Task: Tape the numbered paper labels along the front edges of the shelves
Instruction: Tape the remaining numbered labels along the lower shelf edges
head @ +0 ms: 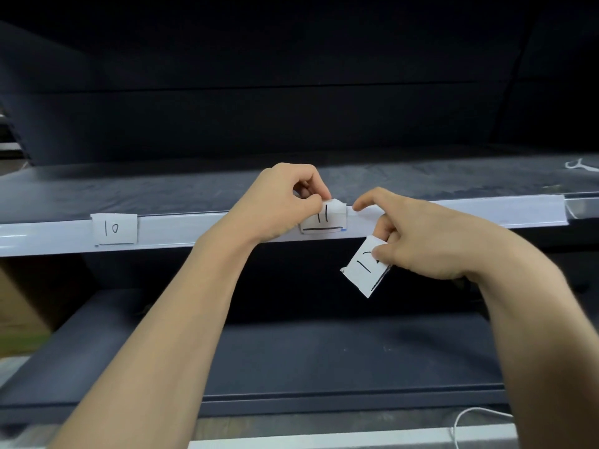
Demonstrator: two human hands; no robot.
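Observation:
A white strip runs along the front edge of the upper shelf (181, 229). A paper label marked 10 (114, 229) is stuck on it at the left. The label marked 11 (325, 219) sits on the strip in the middle, its top right corner lifted. My left hand (285, 202) pinches the top of that label with thumb and fingers. My right hand (418, 238) holds a loose label marked 12 (364, 269) between thumb and lower fingers, below the strip, while its forefinger tip touches the strip just right of label 11.
The dark upper shelf surface (129, 189) stretches back to a dark wall. A lower dark shelf (324, 358) lies beneath my arms. A white cord (466, 419) curls at the bottom right, and a small white object (580, 164) lies at the far right of the upper shelf.

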